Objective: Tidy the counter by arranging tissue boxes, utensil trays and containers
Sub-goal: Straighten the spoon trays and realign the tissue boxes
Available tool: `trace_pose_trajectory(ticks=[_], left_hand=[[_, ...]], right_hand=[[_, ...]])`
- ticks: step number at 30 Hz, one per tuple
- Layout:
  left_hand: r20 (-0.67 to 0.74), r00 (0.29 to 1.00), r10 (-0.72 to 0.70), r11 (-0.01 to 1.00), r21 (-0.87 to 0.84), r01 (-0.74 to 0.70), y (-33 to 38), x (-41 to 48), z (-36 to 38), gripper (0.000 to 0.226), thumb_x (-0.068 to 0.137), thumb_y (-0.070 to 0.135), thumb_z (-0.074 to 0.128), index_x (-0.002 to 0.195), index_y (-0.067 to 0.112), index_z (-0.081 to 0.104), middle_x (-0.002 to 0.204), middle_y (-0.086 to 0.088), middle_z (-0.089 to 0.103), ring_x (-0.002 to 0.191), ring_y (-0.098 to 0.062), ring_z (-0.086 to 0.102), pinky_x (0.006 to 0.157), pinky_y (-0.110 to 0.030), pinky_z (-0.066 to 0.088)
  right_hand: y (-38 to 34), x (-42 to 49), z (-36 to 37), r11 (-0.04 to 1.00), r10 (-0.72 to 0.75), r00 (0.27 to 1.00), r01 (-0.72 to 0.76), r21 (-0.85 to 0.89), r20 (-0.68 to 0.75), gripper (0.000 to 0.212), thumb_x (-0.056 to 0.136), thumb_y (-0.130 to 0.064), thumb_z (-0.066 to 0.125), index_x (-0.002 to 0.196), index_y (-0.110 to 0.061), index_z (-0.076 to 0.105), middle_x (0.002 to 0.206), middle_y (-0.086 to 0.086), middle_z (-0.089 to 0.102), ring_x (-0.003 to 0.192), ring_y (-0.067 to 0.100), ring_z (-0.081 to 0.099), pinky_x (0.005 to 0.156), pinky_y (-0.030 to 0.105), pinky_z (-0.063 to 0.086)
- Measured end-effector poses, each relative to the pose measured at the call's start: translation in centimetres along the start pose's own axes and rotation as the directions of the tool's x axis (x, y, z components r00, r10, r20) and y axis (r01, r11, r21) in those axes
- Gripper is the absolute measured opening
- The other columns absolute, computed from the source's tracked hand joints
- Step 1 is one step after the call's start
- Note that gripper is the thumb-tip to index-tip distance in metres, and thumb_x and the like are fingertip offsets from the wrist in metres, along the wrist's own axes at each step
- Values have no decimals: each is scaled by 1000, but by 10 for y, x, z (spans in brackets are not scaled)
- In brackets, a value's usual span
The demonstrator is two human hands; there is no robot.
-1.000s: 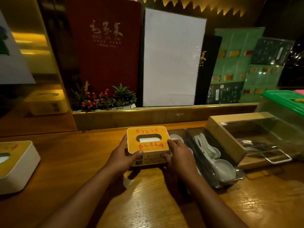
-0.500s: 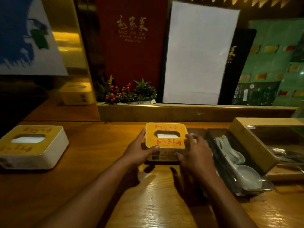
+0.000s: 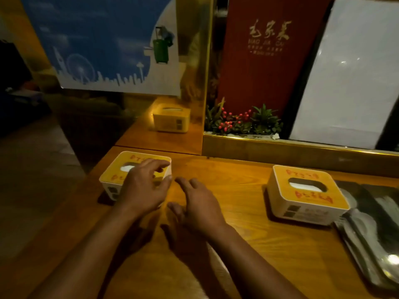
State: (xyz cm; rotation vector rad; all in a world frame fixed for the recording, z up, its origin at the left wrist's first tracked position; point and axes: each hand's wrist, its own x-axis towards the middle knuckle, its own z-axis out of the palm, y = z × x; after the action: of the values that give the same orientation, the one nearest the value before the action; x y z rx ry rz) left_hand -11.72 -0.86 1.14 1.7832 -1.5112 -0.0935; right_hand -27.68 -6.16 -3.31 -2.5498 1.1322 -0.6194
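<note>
Two white tissue boxes with orange tops stand on the wooden counter. The left tissue box sits near the counter's left edge; my left hand lies over its top and right side, fingers spread, thumb at its right corner. My right hand hovers just right of that box, fingers apart, holding nothing. The right tissue box stands alone by the dark utensil tray at the right edge, which holds white spoons.
A low gold-trimmed ledge runs along the back with a small plant, a red menu and a white board. A mirrored panel reflects a tissue box. The counter drops off to the floor on the left.
Both hands let go of the right tissue box and moved left to the other box. The view swung left, so the clear-lidded containers are out of sight.
</note>
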Motion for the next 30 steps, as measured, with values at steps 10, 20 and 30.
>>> trace_pose_trajectory(ticks=[10,20,30], left_hand=[[-35,995,-93,995,-35,92,-87,2,-41,38,86,22,78,122,20,69,132,-1,59,112,-22,62,73,-19,47],[254,953,-163,923,-301,238,-39,10,32,117,65,56,82,158,33,16,159,1,36,136,-24,45,95,-44,50],[346,934,-89,855,-455,250,28,8,118,90,70,38,89,144,32,39,128,12,59,115,-13,60,90,-42,58]], right_hand=[[-33,35,45,982,85,996,-77,-173,40,103,74,-44,83,155,-30,21,129,11,49,108,31,56,74,43,55],[45,-19,-25,912,234,968,-249,-326,-87,78,87,-44,69,152,-22,33,143,10,52,126,33,46,95,45,40],[105,-73,-69,833,310,895,-419,-361,-322,46,81,-47,72,119,-25,59,136,5,55,130,28,45,105,47,41]])
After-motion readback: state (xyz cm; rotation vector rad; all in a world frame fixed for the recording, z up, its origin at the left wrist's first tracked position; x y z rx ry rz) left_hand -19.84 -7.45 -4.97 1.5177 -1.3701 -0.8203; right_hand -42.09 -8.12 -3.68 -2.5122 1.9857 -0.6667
